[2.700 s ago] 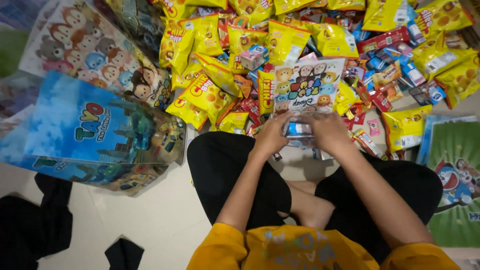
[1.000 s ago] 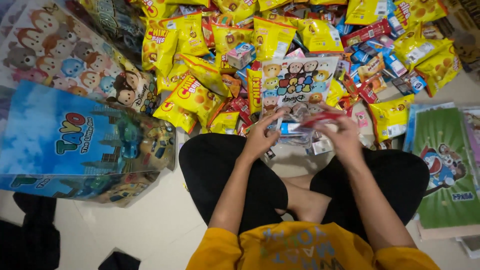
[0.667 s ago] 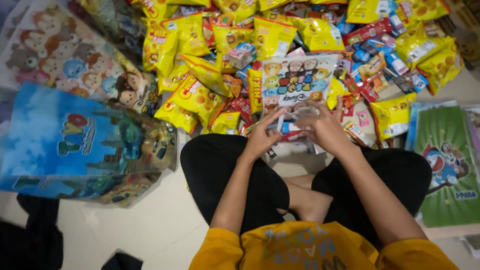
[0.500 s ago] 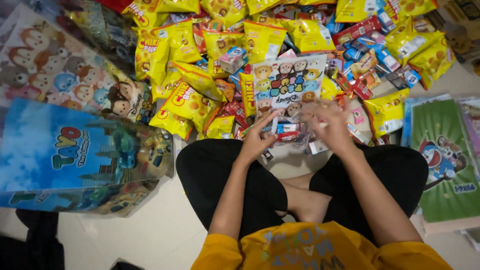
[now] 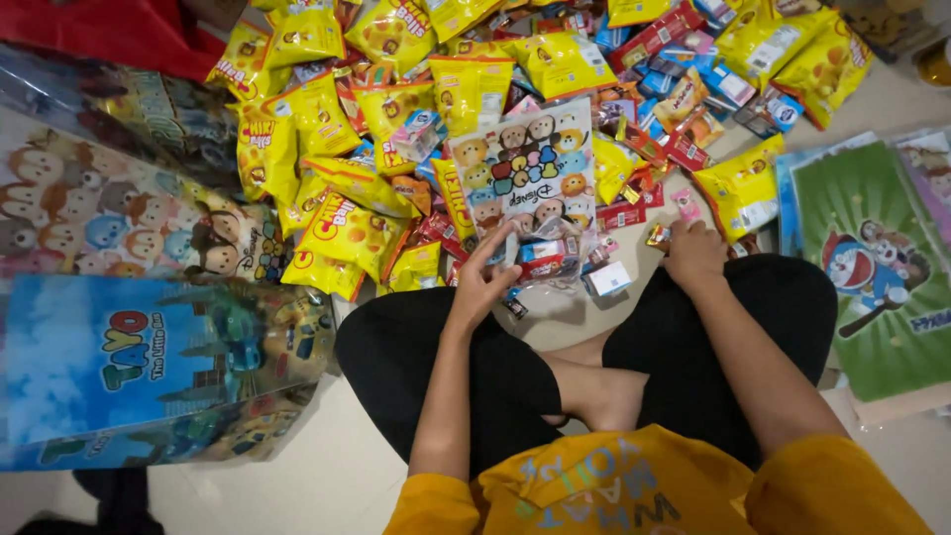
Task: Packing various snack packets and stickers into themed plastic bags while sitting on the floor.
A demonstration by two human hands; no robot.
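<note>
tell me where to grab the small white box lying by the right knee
Take the small white box across its two long sides, coming from above. It lies flat on bare floor with free space around it, just right of the clear goodie bag that the left hand holds, so pinching fingers should fit either side.

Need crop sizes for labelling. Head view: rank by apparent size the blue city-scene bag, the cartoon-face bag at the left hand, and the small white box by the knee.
1. blue city-scene bag, though it lies nearer the camera.
2. cartoon-face bag.
3. small white box.

Yellow snack packets point(image 5: 349, 223) heap across the frame's top around a cartoon-printed clear bag point(image 5: 523, 170), blue cartoon bag point(image 5: 149, 362) lower left.
</note>
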